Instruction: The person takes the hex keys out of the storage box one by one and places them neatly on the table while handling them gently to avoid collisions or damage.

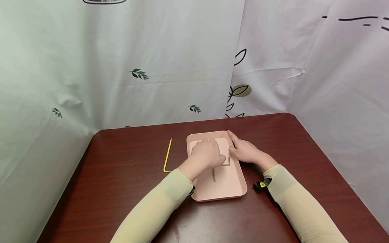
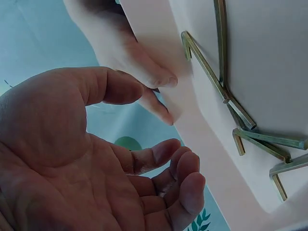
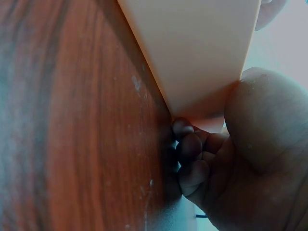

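A pink tray (image 1: 228, 187) holds several brass-coloured hex keys (image 2: 207, 67), which lie crossed over one another in the left wrist view. Above the tray's far half, my left hand (image 1: 206, 153) hangs with its fingers loosely bent. Nothing shows between that thumb and those fingers, which are apart from the keys. My right hand (image 1: 248, 151) holds the tray's right wall, the thumb over the rim and the other fingers outside. The right wrist view shows those fingers curled low against the outer wall (image 3: 192, 53). In the head view my left hand hides part of the keys.
A yellow hex key (image 1: 167, 155) lies on the dark red-brown table (image 1: 135, 189) left of the tray. White curtains (image 1: 178, 57) with leaf prints stand behind and on both sides of the table.
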The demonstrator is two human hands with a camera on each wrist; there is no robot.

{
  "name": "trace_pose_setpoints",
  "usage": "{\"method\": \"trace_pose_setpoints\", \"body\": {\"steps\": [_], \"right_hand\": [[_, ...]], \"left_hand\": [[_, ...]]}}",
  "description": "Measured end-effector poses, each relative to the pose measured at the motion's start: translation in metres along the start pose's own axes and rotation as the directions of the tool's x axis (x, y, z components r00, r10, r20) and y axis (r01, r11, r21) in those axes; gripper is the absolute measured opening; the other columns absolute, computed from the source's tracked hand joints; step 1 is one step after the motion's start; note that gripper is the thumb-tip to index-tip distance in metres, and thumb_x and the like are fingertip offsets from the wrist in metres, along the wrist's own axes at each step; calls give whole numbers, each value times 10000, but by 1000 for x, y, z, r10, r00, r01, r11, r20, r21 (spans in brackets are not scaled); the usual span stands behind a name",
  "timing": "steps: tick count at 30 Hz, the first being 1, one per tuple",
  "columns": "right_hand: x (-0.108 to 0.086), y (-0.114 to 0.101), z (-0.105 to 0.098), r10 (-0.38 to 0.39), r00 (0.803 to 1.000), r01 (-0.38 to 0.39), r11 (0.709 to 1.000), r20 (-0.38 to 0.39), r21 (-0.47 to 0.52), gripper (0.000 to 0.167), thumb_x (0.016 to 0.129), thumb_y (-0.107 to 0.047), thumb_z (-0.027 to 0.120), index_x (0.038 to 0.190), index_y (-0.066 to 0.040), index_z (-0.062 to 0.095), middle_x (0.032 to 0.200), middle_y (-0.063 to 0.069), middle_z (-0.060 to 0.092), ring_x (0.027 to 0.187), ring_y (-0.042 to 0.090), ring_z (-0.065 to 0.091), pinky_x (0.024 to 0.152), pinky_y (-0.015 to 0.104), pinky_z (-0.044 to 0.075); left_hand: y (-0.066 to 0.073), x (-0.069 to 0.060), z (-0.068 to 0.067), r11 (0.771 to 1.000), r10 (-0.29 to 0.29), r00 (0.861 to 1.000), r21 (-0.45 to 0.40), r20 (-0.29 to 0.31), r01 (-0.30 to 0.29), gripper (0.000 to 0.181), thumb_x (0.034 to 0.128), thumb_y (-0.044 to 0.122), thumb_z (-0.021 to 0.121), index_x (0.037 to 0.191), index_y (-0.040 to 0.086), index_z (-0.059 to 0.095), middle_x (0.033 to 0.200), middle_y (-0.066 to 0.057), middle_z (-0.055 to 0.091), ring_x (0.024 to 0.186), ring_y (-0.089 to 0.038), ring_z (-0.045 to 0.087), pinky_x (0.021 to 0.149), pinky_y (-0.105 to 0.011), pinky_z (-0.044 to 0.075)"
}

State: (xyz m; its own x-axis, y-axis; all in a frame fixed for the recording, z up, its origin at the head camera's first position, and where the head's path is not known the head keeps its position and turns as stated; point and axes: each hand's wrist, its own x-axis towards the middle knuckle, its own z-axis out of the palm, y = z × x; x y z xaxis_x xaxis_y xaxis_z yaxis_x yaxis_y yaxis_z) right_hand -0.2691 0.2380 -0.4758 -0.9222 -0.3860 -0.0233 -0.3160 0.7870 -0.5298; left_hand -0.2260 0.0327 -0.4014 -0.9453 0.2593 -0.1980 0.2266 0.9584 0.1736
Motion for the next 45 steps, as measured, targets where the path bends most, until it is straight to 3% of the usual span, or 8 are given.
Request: {"method": "trace_pose_setpoints", "body": {"steps": [3, 11, 18, 27, 34, 40, 42, 45], "right_hand": [[0, 0, 0, 2, 1000, -2, 1000, 0, -3, 782, 1081, -232, 460, 1761, 5, 154, 1624, 312, 516, 1128, 344, 691, 1036, 583, 530], [0, 1, -1, -4, 1000, 4, 1000, -12, -10, 768, 1086, -224, 460, 1761, 1, 169, 1670, 295, 470, 1316, 415, 668, 1104, 599, 504], [1, 0, -1, -5, 1000, 5, 1000, -7, -20, 765, 1088, -223, 451, 1760, 6, 164, 1682, 292, 453, 1309, 423, 672, 1095, 601, 508], [12, 21, 9, -40, 999, 39, 998, -31, -45, 794, 1064, -280, 450, 1767, -29, 179, 1620, 313, 521, 1197, 407, 715, 1015, 570, 543], [3, 0, -1, -17, 1000, 17, 1000, -9, -21, 770, 1077, -221, 455, 1757, 7, 175, 1642, 314, 493, 1174, 398, 711, 1037, 608, 525], [3, 9, 2, -50, 999, 49, 998, -16, -30, 784, 1074, -257, 453, 1763, -10, 169, 1600, 341, 523, 1081, 383, 710, 975, 582, 542], [10, 27, 11, -83, 996, 82, 996, -29, -41, 799, 1082, -296, 456, 1776, -46, 149, 1602, 329, 528, 1074, 367, 707, 959, 540, 547], [13, 32, 14, -80, 996, 79, 996, -30, -35, 797, 1091, -306, 450, 1780, -57, 136, 1611, 331, 518, 1098, 366, 712, 958, 544, 547]], "left_hand": [[4, 4, 0, 1000, -22, 999, 1, 29, 22, 581, 1000, 474, 668, 1338, 2, 652, 1207, -199, 654, 1071, -340, 688, 798, -497, 603], [15, 10, 1, 999, -43, 996, 0, 79, 43, 410, 1017, 482, 659, 1151, 107, 757, 1146, -98, 741, 981, -249, 680, 746, -461, 583], [21, 17, 3, 998, -70, 986, 7, 152, 70, 300, 1020, 453, 675, 978, 166, 750, 1021, -6, 727, 846, -187, 662, 751, -462, 580], [22, 30, 19, 997, -72, 980, 47, 187, 64, 310, 991, 454, 710, 1048, 157, 780, 1001, 17, 736, 807, -198, 664, 738, -465, 583], [29, 21, 16, 992, -75, 980, 110, 183, 55, 376, 1073, 427, 632, 1217, 94, 731, 1035, -33, 732, 799, -196, 668, 718, -441, 590], [30, 17, 15, 990, -62, 982, 138, 176, 37, 333, 1074, 431, 644, 1145, 136, 781, 1110, -30, 756, 832, -191, 655, 759, -462, 599], [30, 17, 16, 989, -56, 982, 143, 180, 30, 325, 1077, 436, 640, 1110, 153, 797, 1113, -29, 762, 835, -189, 657, 770, -463, 603], [31, 18, 17, 987, -52, 981, 159, 188, 22, 337, 1086, 446, 622, 1113, 163, 805, 1116, -29, 766, 840, -185, 656, 778, -460, 606]]}}
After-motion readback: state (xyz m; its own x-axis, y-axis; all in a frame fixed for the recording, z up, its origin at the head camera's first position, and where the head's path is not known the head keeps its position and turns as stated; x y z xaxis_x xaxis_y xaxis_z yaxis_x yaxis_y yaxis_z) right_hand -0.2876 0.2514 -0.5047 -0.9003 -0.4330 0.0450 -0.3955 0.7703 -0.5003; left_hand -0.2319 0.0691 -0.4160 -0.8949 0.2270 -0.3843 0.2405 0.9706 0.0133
